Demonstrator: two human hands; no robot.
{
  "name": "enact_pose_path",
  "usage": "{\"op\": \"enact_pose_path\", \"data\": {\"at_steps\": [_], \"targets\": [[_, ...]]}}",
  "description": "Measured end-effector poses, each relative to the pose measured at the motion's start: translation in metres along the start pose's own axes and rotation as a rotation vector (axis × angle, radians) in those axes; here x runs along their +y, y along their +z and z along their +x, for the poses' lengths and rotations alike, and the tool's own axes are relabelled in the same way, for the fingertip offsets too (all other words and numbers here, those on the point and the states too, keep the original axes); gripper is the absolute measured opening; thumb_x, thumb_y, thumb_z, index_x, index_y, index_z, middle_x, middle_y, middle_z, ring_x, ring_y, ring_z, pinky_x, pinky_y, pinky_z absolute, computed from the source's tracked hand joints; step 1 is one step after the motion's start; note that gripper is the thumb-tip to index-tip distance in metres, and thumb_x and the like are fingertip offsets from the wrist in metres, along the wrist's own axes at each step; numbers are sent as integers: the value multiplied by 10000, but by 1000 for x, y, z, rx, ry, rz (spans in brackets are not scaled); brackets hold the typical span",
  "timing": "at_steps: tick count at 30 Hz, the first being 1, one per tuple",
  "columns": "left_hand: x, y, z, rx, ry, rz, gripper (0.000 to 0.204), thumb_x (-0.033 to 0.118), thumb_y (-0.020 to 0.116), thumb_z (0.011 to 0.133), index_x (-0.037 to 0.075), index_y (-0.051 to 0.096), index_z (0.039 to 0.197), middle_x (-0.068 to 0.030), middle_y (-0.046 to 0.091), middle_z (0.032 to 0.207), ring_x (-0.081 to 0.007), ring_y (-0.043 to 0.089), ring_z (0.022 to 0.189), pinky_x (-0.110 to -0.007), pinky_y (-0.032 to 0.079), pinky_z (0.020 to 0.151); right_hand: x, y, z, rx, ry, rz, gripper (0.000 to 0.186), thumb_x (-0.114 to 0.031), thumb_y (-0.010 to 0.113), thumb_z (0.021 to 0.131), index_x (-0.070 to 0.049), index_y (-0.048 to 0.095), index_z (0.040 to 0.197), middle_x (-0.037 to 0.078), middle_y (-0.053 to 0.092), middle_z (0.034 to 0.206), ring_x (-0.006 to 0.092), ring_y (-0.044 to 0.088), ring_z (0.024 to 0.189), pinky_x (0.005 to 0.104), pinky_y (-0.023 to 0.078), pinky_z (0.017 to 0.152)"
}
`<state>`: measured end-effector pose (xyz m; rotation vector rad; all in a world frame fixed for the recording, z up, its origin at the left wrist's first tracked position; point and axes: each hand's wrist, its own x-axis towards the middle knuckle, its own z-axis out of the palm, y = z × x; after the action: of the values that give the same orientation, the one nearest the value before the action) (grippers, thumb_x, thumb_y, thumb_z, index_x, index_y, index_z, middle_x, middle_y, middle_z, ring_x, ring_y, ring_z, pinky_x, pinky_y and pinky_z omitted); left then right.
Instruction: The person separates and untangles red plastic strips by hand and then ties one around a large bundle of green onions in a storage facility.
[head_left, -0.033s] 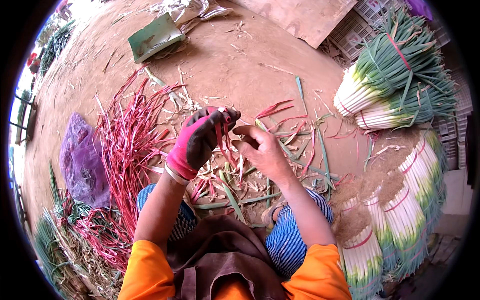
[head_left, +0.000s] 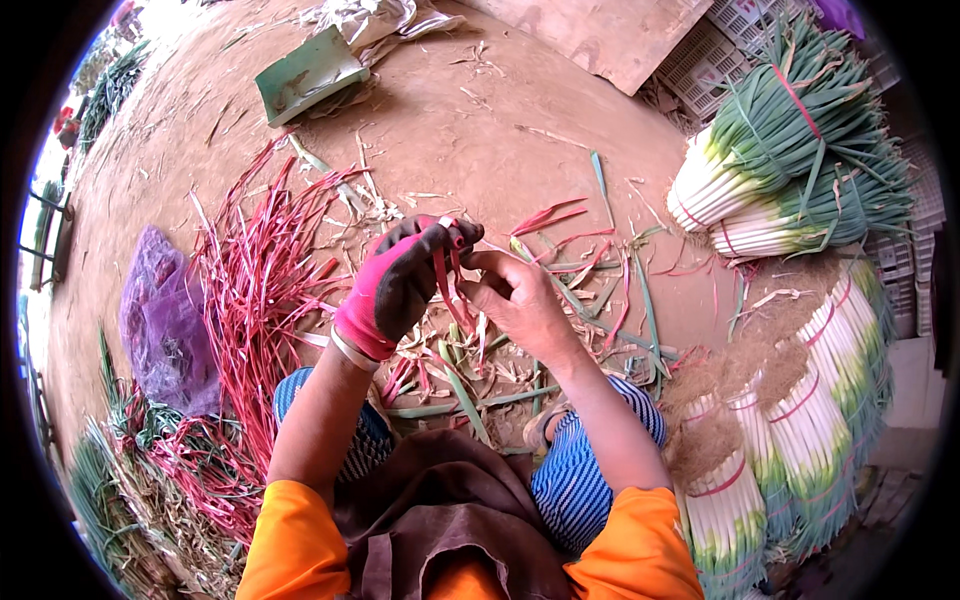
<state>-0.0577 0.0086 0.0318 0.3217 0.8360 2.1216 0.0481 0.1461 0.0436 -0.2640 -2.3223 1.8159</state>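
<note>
In the head view, the step in hand looks like fixing or sorting a thin red strip with the fingertips, up in the air in front of the person's knees. The next move seems to call for a small, neat pinch and a steady hold, because the strip is thin and floppy and could slip away. The left hand wears a pink glove with a dark palm. Its fingers are bent in and closed on the red strip near the tips, and the strip hangs down from them in two tails. The right hand is bare and just beside the strip. Its fingers are half curled, with the thumb and pointing finger near each other. Whether they pinch the strip or only come close to it, one cannot tell. Under the hands, leaf scraps lie on the brown ground. To the left is a big messy pile of red strips, with a purple bag beside it. To the right, white and green onion bunches lie with red bands around them, and more onions are piled farther up.
</note>
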Motion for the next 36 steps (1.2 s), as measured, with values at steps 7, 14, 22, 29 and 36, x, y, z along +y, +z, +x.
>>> {"op": "enact_pose_path", "data": {"at_steps": [7, 14, 22, 29, 36], "targets": [[-5, 6, -3, 8, -49, 107, 176, 127, 501, 894, -15, 564, 976, -150, 609, 1065, -253, 560, 1067, -373, 419, 957, 18, -5, 4, -34, -12, 56, 188, -147, 597, 870, 33, 616, 921, 46, 587, 654, 77, 516, 609, 261, 435, 561], [-4, 7, -7, 75, -193, 159, 156, 143, 509, 884, 2, 560, 926, -98, 620, 1055, -151, 562, 928, -317, 444, 886, 13, -28, 4, -4, 177, 346, 186, -207, 565, 903, -32, 611, 945, -16, 570, 708, 20, 510, 556, 168, 457, 527], [-32, 2, -10, 68, -210, 317, 174, 207, 492, 888, 40, 539, 900, -53, 612, 876, -104, 559, 817, -189, 387, 657, 9, -29, 2, 19, 212, 636, 162, -169, 541, 916, -19, 594, 951, 24, 617, 760, 56, 569, 605, 175, 476, 548], [-28, 26, -11, 170, -422, 221, 180, 273, 515, 912, 95, 491, 924, 30, 402, 611, -73, 337, 438, -210, 251, 376, 10, -33, 1, 88, 189, 619, 163, -190, 555, 906, -40, 610, 942, -7, 599, 731, 29, 537, 596, 161, 450, 534], [-19, 26, -7, -42, -486, 319, 292, 301, 467, 931, 33, 574, 971, 64, 326, 581, -46, 278, 480, -206, 212, 418, 18, -41, 1, 187, 210, 718, 123, -179, 575, 876, -69, 622, 904, -33, 567, 705, 15, 496, 574, 156, 411, 519]]}}
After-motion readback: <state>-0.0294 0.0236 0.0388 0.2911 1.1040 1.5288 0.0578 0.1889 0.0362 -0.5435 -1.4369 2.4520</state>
